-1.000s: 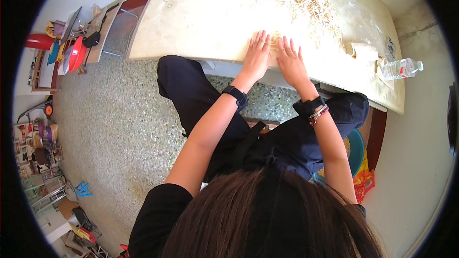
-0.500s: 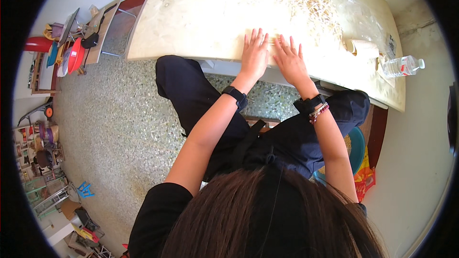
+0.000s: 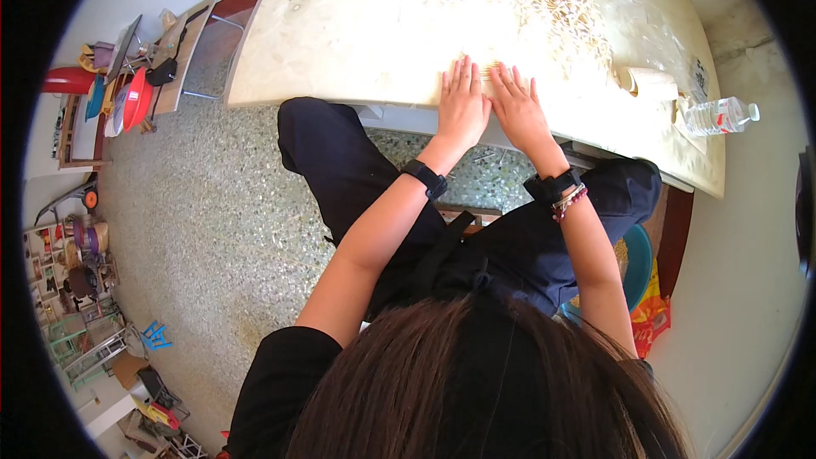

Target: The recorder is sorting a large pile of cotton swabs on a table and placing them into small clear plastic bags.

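Note:
My left hand (image 3: 464,109) lies at the near edge of the pale tabletop (image 3: 340,51), fingers stretched forward and held flat. Beside it, my right hand (image 3: 518,112) rests with its fingers extended and slightly spread. The two thumbs come close together; whether they touch is hard to tell. A small group of thin, yellowish stick-like pieces (image 3: 487,73) shows between the fingertips. Farther back spreads a large loose pile of similar thin, pale brown pieces (image 3: 557,0), partly washed out by glare. Anything under the palms is hidden.
At the table's right are a clear plastic bottle (image 3: 718,116), a beige roll-like object (image 3: 648,83) and crumpled clear plastic (image 3: 650,30). A teal tub (image 3: 637,268) stands by my right leg, near a red and yellow bag (image 3: 651,319). A side table (image 3: 189,55) is at left.
My left hand has shifted slightly to the right and back toward me, closer to the right hand, its fingers now nearer each other. The right hand has barely moved.

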`<action>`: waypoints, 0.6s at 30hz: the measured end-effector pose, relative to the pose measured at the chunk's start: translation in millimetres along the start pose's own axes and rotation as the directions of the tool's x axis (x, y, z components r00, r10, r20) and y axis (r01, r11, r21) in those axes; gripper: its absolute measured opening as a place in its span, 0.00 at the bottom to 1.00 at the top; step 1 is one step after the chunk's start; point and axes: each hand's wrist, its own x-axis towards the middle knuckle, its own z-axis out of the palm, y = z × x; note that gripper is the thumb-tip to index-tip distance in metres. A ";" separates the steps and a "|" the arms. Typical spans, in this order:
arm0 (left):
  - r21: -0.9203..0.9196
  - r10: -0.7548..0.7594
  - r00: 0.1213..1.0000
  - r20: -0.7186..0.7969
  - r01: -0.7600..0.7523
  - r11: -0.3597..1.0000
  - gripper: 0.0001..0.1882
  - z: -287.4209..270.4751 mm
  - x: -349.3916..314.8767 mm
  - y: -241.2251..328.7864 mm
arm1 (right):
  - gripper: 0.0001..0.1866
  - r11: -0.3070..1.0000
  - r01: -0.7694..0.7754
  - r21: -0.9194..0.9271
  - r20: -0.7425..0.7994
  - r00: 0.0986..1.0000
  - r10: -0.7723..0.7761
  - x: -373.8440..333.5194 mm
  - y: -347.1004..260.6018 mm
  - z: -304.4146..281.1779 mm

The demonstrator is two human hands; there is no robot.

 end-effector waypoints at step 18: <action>-0.997 -0.563 0.823 -0.076 -0.058 0.049 0.25 15.8 53.3 -7.3 | 0.18 0.082 0.200 0.976 -0.203 0.721 0.662 54.7 -10.1 23.6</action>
